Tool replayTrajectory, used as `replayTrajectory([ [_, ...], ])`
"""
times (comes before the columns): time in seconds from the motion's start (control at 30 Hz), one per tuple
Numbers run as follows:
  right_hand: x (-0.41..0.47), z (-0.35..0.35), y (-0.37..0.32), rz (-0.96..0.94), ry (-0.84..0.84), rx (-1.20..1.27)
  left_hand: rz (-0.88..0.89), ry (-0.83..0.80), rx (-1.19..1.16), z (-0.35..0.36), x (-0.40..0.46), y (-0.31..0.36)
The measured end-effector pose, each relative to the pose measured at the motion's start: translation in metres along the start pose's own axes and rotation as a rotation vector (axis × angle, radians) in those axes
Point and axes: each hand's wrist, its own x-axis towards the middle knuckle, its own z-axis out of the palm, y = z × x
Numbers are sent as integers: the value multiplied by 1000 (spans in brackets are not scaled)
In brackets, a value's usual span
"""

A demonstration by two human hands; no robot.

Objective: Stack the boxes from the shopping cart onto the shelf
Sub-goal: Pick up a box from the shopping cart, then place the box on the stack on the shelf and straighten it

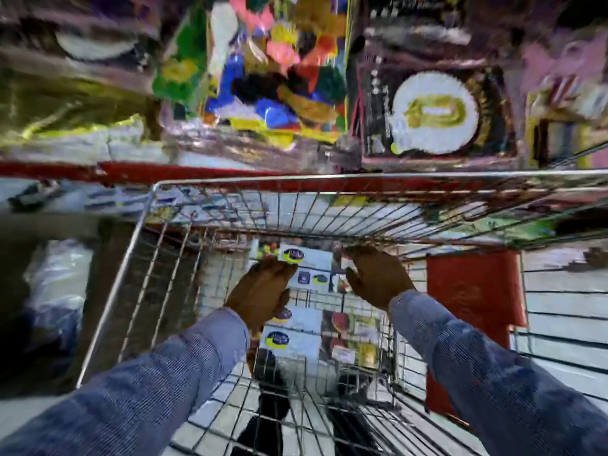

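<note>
I look down into a wire shopping cart (138, 232). Several white boxes with blue-and-yellow logos lie at its bottom. The far box (312, 261) sits between my two hands. My left hand (263, 287) presses on its left edge and my right hand (375, 274) on its right edge, fingers curled over it. Two more boxes (296, 337) lie nearer to me, under my left wrist. The shelf (131, 171) has a red front edge just beyond the cart. The picture is blurred, so finger contact is hard to judge.
The shelf above holds a clear bag of colourful toys (273, 70) and a dark packet with a white round label (434, 113). A red panel (473, 291) stands right of the cart. Plastic-wrapped goods (56, 278) sit low on the left.
</note>
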Motion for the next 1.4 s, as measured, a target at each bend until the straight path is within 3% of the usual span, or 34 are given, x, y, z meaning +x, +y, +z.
replayTrajectory([
  [0.13,31,22,-1,5,-24,59,78,3,177,27,21,-8],
  [0.27,49,34,1,-2,-38,109,45,4,232,42,27,-11],
  [0.4,65,39,0,-51,-128,52,23,-102,339,49,36,-10],
  [0.5,74,45,-2,-102,-200,-39,11,-133,312,47,37,-8],
  [0.7,86,49,-8,-141,-185,-169,-2,-136,221,42,40,-4],
  [0.83,76,27,-14,-196,-73,-250,6,-136,223,20,22,-1],
  [0.93,50,-10,-20,-232,-29,-243,95,14,156,-23,-6,10],
  [1.17,-25,-153,-50,-374,118,-232,164,135,187,-145,-80,43],
  [1.4,-112,-347,-96,-415,317,-307,256,501,200,-289,-148,80],
])
